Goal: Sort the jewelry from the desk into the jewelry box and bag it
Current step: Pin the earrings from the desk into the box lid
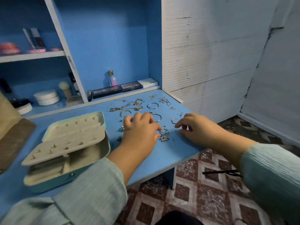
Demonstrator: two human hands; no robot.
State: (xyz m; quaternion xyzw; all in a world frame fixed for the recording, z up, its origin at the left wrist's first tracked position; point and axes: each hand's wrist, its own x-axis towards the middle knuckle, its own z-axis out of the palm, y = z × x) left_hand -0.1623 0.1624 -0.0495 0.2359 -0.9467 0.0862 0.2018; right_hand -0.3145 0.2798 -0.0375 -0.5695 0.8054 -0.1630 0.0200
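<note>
With the left hand point(139, 130) pinching at a small ring cluster point(164, 134) on the tabletop point(162, 153), right hand point(194, 129) loosely curled nearby, one piece is best lifted singly toward the open jewelry box point(68, 151).

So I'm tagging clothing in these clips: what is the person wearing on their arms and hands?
Both arms wear long, loose sleeves of pale mint-green fabric with a fine ribbed or crinkled texture. The left sleeve and right sleeve both end partway along the forearm. The left hand and right hand are bare, with no gloves; no rings, bracelet or watch show on them.
</note>
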